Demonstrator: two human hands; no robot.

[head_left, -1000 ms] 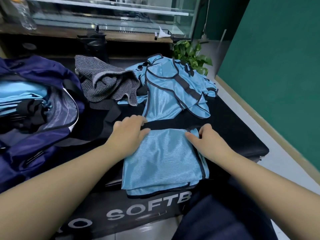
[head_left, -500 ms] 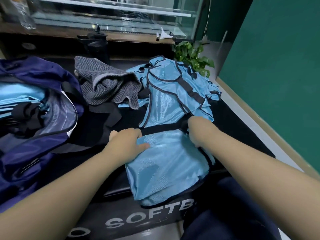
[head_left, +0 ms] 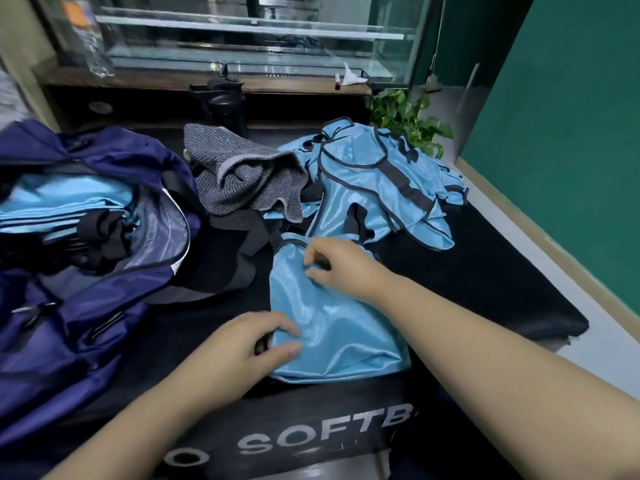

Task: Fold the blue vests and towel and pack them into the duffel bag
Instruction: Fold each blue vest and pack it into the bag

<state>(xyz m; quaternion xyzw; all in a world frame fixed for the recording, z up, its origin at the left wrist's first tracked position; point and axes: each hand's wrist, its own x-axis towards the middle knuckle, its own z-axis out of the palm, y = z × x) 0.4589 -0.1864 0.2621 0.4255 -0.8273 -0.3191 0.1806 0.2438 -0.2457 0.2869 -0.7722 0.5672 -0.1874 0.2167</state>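
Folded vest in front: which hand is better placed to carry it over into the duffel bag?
Left, probably. The left hand pinches the folded vest at its edge on the side of the open duffel bag. The right hand grips its far edge, farther from the bag.

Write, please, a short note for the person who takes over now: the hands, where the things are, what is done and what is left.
Left hand pinches the near-left corner of the folded vest; right hand grips its far edge.
The duffel bag lies open at left, folded vests already inside.
The grey towel and a pile of loose vests lie unfolded behind.
Left: pack this vest, then fold and pack the rest.
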